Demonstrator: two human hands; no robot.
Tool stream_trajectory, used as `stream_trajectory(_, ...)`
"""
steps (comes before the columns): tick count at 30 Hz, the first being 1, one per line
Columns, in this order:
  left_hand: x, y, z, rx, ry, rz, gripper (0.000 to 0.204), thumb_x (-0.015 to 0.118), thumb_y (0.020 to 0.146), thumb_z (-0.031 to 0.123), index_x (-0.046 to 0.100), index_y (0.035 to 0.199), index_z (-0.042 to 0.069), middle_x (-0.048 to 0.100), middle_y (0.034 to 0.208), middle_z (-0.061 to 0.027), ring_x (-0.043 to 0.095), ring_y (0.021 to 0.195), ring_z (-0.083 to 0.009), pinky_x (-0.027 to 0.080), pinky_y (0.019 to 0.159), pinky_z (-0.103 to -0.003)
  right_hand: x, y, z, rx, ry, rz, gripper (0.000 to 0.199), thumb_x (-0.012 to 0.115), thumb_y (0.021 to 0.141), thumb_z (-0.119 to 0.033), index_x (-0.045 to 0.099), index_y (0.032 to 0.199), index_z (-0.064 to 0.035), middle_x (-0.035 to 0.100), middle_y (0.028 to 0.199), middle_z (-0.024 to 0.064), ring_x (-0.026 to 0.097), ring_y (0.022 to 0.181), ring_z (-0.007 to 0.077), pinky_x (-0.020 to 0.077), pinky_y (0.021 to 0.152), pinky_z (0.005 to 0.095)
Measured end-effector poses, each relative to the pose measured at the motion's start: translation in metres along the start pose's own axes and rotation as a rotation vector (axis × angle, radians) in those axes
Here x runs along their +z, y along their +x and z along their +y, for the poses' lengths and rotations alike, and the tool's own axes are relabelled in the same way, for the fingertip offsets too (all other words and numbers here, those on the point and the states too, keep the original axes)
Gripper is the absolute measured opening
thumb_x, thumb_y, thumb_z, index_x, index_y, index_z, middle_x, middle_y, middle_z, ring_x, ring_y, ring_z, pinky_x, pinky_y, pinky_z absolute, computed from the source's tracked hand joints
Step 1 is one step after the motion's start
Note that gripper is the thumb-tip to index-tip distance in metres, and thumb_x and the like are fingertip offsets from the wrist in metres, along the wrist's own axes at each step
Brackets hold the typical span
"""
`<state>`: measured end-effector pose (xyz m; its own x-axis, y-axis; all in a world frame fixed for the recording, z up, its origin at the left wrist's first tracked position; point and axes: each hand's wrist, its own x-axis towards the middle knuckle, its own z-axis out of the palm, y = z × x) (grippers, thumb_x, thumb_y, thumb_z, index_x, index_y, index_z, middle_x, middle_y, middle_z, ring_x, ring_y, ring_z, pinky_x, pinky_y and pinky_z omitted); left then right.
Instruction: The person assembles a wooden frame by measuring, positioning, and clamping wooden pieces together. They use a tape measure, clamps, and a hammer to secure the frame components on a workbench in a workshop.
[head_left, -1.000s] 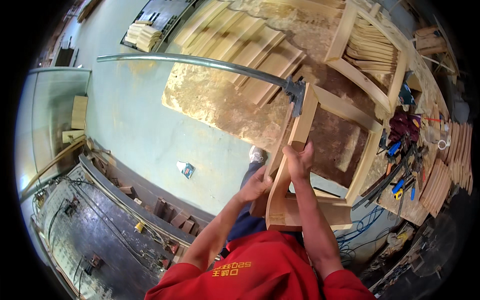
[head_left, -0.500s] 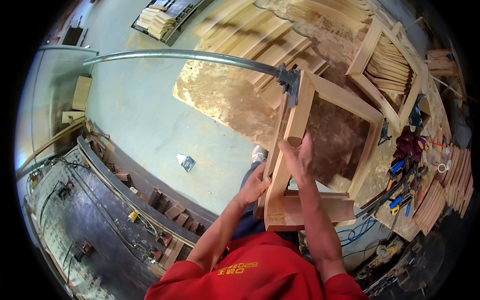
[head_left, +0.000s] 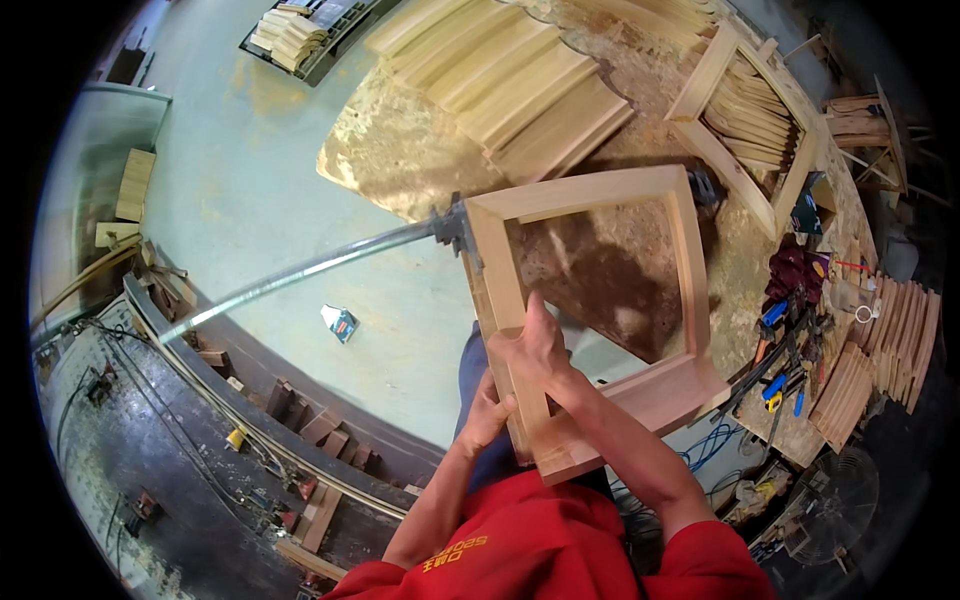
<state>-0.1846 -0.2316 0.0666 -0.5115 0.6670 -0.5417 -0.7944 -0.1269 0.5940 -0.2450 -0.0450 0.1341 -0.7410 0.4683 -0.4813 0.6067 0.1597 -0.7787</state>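
Above open floor, both hands, left hand [head_left: 487,408] and right hand [head_left: 535,350], seemingly grip the wooden frame's [head_left: 590,190] near edge.

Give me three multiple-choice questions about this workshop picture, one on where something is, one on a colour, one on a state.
1. Where does the long metal bar clamp meet the wooden frame?
A. its upper left corner
B. its lower right corner
C. nowhere

2. What colour are the person's sleeves?
A. blue
B. red
C. grey

3. How is the frame held?
A. lying untouched
B. one hand only
C. both hands on its left rail

Answers: 1 A, the clamp head sits at that corner. 2 B, red cloth fills the lower edge. 3 C, left hand and right hand grip that rail.
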Motion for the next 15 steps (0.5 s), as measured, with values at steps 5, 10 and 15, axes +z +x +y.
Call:
stream_trajectory(5, 0.028, -0.009, -0.080, -0.061, -0.100, 0.032, 0.071, 0.080, 0.088, 0.017, 0.041, 0.147, 0.007, 0.055, 0.138, -0.0051, 0.053, 0.128, -0.0182, 0.044, 0.107, -0.037, -0.021, -0.029, 0.078, -0.116, -0.185, -0.114, 0.055, 0.078, 0.071, -0.023, 0.047, 0.108, 0.0028, 0.067, 0.096, 0.0299, 0.066, 0.091, 0.0491, 0.0545, 0.081, 0.0514)
stream_trajectory(10, 0.075, -0.008, -0.142, -0.138, -0.339, 0.061, 0.066, 0.075, 0.083, -0.005, 0.049, 0.142, 0.012, 0.061, 0.126, 0.0004, 0.060, 0.113, -0.0155, 0.051, 0.095, -0.032, -0.065, -0.060, 0.143, -0.207, -0.316, -0.190, 0.053, 0.076, 0.069, -0.025, 0.048, 0.106, 0.0009, 0.066, 0.091, 0.0285, 0.066, 0.088, 0.0486, 0.0536, 0.078, 0.0527)
stream_trajectory(15, 0.096, -0.014, -0.185, -0.145, -0.352, 0.131, 0.066, 0.075, 0.077, -0.007, 0.052, 0.137, 0.011, 0.061, 0.117, -0.0004, 0.061, 0.106, -0.0161, 0.051, 0.091, -0.033, -0.096, -0.075, 0.172, -0.232, -0.406, -0.237, 0.050, 0.075, 0.069, -0.023, 0.050, 0.105, 0.0003, 0.066, 0.091, 0.0256, 0.064, 0.089, 0.0475, 0.0520, 0.080, 0.0511)
